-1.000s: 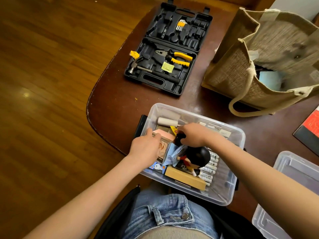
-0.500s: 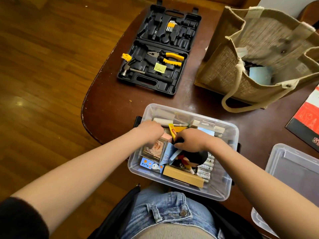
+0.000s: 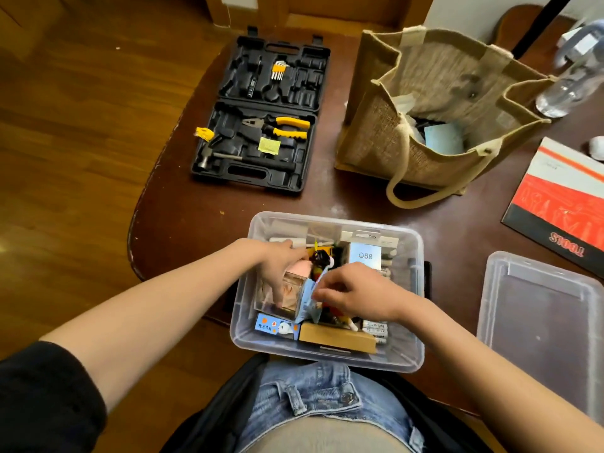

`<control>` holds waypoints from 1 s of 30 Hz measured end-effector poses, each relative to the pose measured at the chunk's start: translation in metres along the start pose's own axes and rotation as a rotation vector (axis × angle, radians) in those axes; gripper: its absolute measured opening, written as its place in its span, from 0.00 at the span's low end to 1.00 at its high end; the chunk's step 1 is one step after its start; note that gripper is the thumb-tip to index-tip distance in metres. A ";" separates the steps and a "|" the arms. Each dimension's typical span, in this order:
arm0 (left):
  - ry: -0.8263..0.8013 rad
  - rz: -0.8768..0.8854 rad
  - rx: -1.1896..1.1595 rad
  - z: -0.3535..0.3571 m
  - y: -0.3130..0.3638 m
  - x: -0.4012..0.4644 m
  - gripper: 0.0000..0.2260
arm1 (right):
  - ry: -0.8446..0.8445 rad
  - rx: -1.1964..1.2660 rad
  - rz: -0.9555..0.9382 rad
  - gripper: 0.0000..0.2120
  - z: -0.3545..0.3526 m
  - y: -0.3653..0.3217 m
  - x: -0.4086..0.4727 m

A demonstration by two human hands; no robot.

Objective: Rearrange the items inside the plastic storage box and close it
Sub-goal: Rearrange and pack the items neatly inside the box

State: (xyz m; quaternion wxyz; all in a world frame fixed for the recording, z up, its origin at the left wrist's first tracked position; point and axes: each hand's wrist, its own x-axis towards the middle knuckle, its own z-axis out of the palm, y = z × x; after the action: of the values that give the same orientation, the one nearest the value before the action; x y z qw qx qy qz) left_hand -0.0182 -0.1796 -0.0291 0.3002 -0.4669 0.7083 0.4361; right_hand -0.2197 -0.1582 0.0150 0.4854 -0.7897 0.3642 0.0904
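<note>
At the bottom centre of the frame, the clear plastic storage box [image 3: 327, 354] sits open at the near edge of the dark wooden table [image 3: 196, 217], just above the person's denim-clad lap. Both hands are inside it. The left hand [image 3: 281, 266] reaches in from the left, its fingers curled around a transparent case with a pink top [image 3: 291, 289]. The right hand [image 3: 356, 294] comes in from the right and pinches the edge of a light blue packet [image 3: 309, 297] between thumb and fingertips. Between the hands stands a small black-haired figurine [image 3: 322, 259]. Along the box's near wall lie a brown cardboard box [image 3: 336, 335] and a blue printed carton [image 3: 276, 326]; batteries [image 3: 374, 326] lie at the right.

At the lower right, the box's clear lid [image 3: 539, 325] lies apart on the table. Farther up, a red and black booklet [image 3: 555, 197] lies at the right edge, a jute bag [image 3: 376, 125] stands at upper right, and an open black tool case [image 3: 261, 125] lies at upper centre.
</note>
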 end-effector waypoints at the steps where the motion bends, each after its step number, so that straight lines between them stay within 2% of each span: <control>1: 0.058 0.018 0.015 -0.002 0.000 -0.005 0.46 | -0.052 -0.039 -0.012 0.12 0.005 -0.002 -0.001; 4: 0.271 0.050 0.097 -0.008 0.000 -0.025 0.44 | -0.137 -0.098 -0.058 0.13 0.021 -0.008 0.000; 8: 0.579 -0.027 0.134 -0.013 -0.003 -0.056 0.43 | -0.111 -0.239 -0.075 0.14 0.041 -0.016 0.010; 10: 0.685 -0.071 -0.078 -0.010 -0.006 -0.072 0.45 | -0.080 -0.292 -0.098 0.15 0.049 -0.021 0.020; 12: 0.778 -0.101 -0.387 -0.002 -0.009 -0.081 0.46 | -0.051 -0.337 -0.120 0.15 0.056 -0.024 0.032; 15: 0.910 -0.126 -0.795 0.020 -0.012 -0.081 0.43 | -0.075 -0.496 -0.121 0.17 0.064 -0.025 0.049; 19: 1.005 -0.134 -1.236 0.047 -0.016 -0.074 0.37 | -0.208 -0.718 -0.046 0.22 0.075 -0.024 0.069; 22: 0.999 -0.091 -1.526 0.062 -0.017 -0.075 0.35 | -0.212 -0.729 -0.015 0.18 0.077 -0.025 0.078; 26: 1.003 0.002 -1.677 0.076 -0.018 -0.080 0.28 | -0.162 -0.673 0.010 0.13 0.082 -0.024 0.083; 30: 1.012 0.075 -1.808 0.082 -0.021 -0.084 0.26 | -0.137 -0.532 0.082 0.09 0.064 -0.024 0.084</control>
State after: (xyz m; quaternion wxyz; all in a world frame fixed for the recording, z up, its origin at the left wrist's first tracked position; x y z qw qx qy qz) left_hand 0.0348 -0.0759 -0.0026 -0.5086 -0.6242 0.1741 0.5669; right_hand -0.1302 -0.1395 -0.0427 0.2803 -0.8661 0.3257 0.2555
